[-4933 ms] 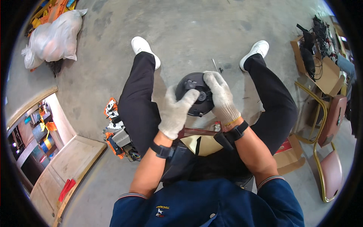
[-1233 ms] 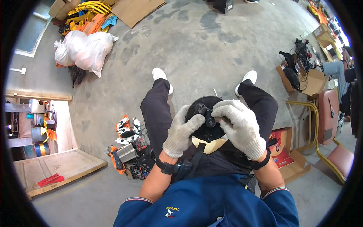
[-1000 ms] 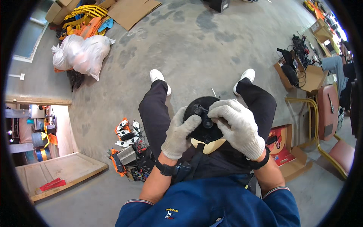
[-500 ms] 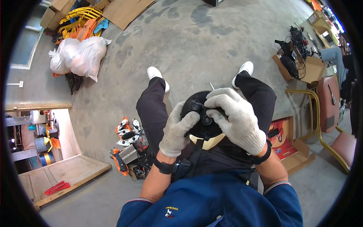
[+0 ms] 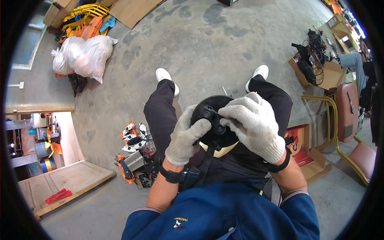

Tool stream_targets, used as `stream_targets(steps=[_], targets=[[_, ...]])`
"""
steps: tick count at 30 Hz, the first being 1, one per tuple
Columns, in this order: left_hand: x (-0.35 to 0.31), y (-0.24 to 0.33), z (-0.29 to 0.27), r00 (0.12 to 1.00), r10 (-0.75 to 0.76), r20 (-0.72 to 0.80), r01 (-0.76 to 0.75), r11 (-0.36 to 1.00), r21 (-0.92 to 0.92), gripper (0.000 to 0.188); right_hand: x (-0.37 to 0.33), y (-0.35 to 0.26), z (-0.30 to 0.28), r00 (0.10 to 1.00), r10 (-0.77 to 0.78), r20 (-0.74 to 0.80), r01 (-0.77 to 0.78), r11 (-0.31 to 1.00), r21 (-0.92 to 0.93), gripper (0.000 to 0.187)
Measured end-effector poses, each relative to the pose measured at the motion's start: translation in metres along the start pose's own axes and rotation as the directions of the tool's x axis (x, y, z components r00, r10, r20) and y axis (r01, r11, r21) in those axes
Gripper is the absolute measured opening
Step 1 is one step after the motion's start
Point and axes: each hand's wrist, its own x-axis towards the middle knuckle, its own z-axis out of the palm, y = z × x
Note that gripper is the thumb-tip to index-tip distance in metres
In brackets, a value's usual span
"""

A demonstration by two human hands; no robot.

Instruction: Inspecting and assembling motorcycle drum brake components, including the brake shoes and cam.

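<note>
Between my knees I hold a black round disc-shaped part [image 5: 224, 138] with two raised round fittings on its face. My left hand [image 5: 185, 138], in a whitish knit glove, grips its left rim, thumb over the face near the fittings. My right hand [image 5: 255, 126], gloved alike, bends over the right side. Its thumb and fingertips are pinched together beside the fittings, and whatever they hold is hidden. From the disc's near edge a black strap-like piece [image 5: 208, 160] runs toward my lap. Part of a pale yellow surface [image 5: 218, 151] shows below the disc.
Orange and white tool-like parts with wires [image 5: 134, 154] lie left of my leg. To my right are an open red-printed box [image 5: 304, 148] and a chair [image 5: 347, 108]. Farther off stand a carton of black parts [image 5: 308, 66], a person's leg [image 5: 354, 66] and white bags [image 5: 86, 58].
My right hand has shifted slightly right and down, its fingertips still at the fittings. The left hand keeps its hold on the disc, which has barely moved.
</note>
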Motion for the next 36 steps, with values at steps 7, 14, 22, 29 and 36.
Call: stream_targets(steps=[7, 14, 22, 29, 36], targets=[[0.0, -0.006, -0.01, 0.996, -0.083, 0.016, 0.083, 0.995, -0.051, 0.061, 0.005, 0.002, -0.002, 0.994, -0.112, 0.0, 0.111, 0.993, 0.027, 0.036], [-0.002, 0.012, -0.011, 0.983, -0.124, 0.133, 0.128, 0.992, -0.02, 0.066, 0.01, -0.004, -0.019, 0.989, -0.145, 0.016, 0.145, 0.989, 0.002, 0.053], [-0.002, 0.004, -0.017, 0.964, -0.171, 0.202, 0.197, 0.973, -0.116, 0.065, 0.014, -0.003, -0.026, 0.954, -0.109, 0.278, 0.018, 0.951, 0.309, 0.067], [-0.004, 0.011, -0.014, 0.949, -0.169, 0.266, 0.216, 0.964, -0.156, 0.067, 0.018, -0.007, -0.034, 0.9, -0.152, 0.408, 0.056, 0.97, 0.238, 0.066], [-0.005, 0.021, -0.014, 0.917, -0.253, 0.308, 0.256, 0.966, 0.03, 0.071, 0.014, -0.004, -0.042, 0.871, -0.233, 0.433, 0.123, 0.956, 0.267, 0.068]])
